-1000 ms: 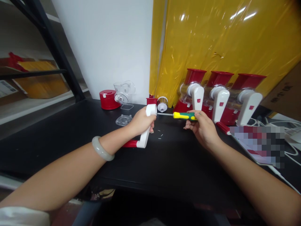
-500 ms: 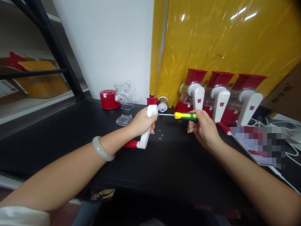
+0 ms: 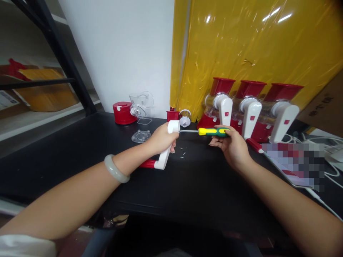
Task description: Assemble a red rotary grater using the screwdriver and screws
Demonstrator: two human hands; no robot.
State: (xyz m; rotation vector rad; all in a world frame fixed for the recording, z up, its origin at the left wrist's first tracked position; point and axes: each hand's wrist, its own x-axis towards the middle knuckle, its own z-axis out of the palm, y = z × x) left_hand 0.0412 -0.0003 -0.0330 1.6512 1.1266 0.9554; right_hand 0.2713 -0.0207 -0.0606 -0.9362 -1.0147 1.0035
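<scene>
My left hand (image 3: 160, 138) grips a white crank handle (image 3: 165, 157) with a red grip end, held upright on the black table (image 3: 187, 185). My right hand (image 3: 232, 144) holds a yellow and green screwdriver (image 3: 213, 131) level. Its metal shaft points left, and the tip meets the round top of the crank by my left thumb. Small white screws (image 3: 182, 152) lie on the table just below the shaft.
Three red and white hand-crank machines (image 3: 250, 110) stand in a row at the back right before a yellow sheet. A red lid (image 3: 123, 112), clear plastic parts (image 3: 141, 135) and a small drum (image 3: 184, 117) sit at the back. A black shelf frame rises at the left. Cables lie far right.
My right hand's fingers have shifted around the screwdriver handle, turning it in place. The left hand and the crank have stayed still.
</scene>
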